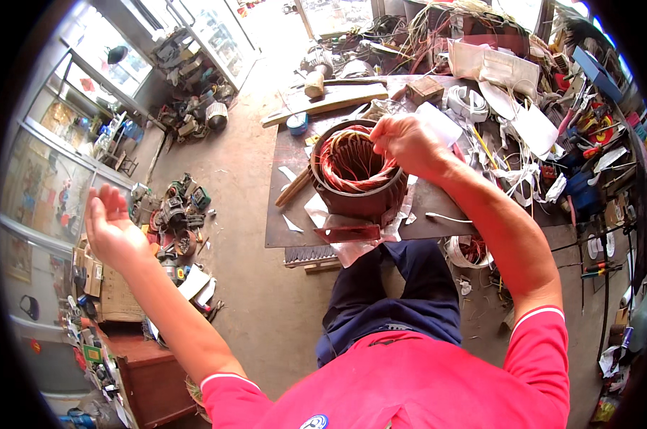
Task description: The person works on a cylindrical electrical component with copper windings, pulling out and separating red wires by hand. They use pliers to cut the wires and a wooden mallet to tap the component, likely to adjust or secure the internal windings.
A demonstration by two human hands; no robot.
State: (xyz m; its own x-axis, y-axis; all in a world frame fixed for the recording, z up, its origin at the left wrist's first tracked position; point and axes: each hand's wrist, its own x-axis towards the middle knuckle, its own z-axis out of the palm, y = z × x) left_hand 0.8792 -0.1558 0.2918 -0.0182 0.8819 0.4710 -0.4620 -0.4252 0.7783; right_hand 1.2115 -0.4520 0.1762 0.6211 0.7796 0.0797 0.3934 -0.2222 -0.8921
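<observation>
In front of me on the table, a motor stator (pixel 359 205) stands upright with its round opening facing up. Red and copper winding wires (pixel 329 161) ring the inside of its dark housing. My right hand (pixel 409 145) is closed over the far right part of the rim, fingertips pinched together by the windings. Whatever lies between those fingers is too small or hidden to make out. Far out to the left, my left hand (pixel 116 229) is raised in the air, palm showing, with loosely bent fingers apart and nothing in them.
Around the stator, the dark table (pixel 284 204) carries wooden strips (pixel 330 102), a blue-rimmed round tin (pixel 297 124), paper scraps and a roll of white sleeving (pixel 468 104). Tools and wires crowd the right side. Motor parts (pixel 177 214) lie on the floor at left, near a red-brown cabinet (pixel 155 386).
</observation>
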